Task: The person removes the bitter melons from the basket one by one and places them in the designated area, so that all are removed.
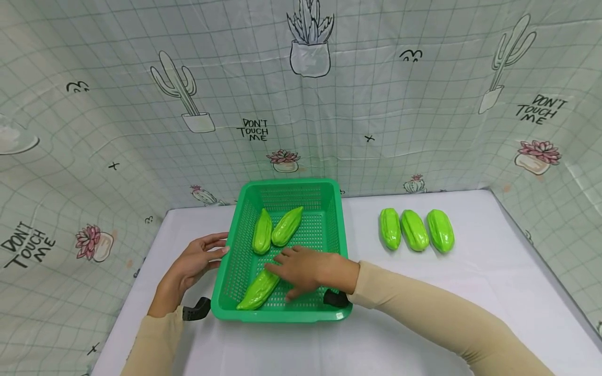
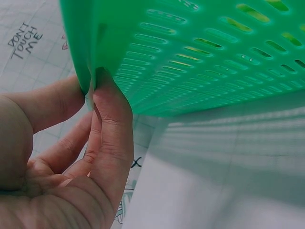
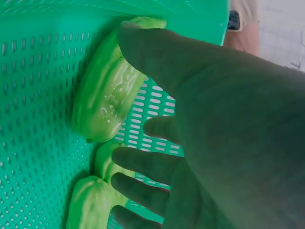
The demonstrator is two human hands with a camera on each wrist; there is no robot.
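A green plastic basket (image 1: pixel 282 315) stands on the white table with three green ridged gourds inside. My left hand (image 1: pixel 195 261) pinches its left rim; in the left wrist view the thumb and index finger (image 2: pixel 114 119) lie on either side of the rim. Inside the basket my right hand (image 1: pixel 305 269) reaches low with fingers spread. Its index finger overlaps the upper end of the nearest gourd (image 1: pixel 257 292) in the head view. The thumb (image 3: pixel 143 47) overlaps a gourd (image 3: pixel 107 95) in the right wrist view. Two more gourds, one left (image 1: pixel 262 232) and one right (image 1: pixel 287 227), lie farther back.
Three more green gourds lie in a row on the table to the basket's right: a left one (image 1: pixel 390 228), a middle one (image 1: pixel 415 231) and a right one (image 1: pixel 440 231). A cloth printed with cacti (image 1: pixel 310 104) hangs behind and along the sides.
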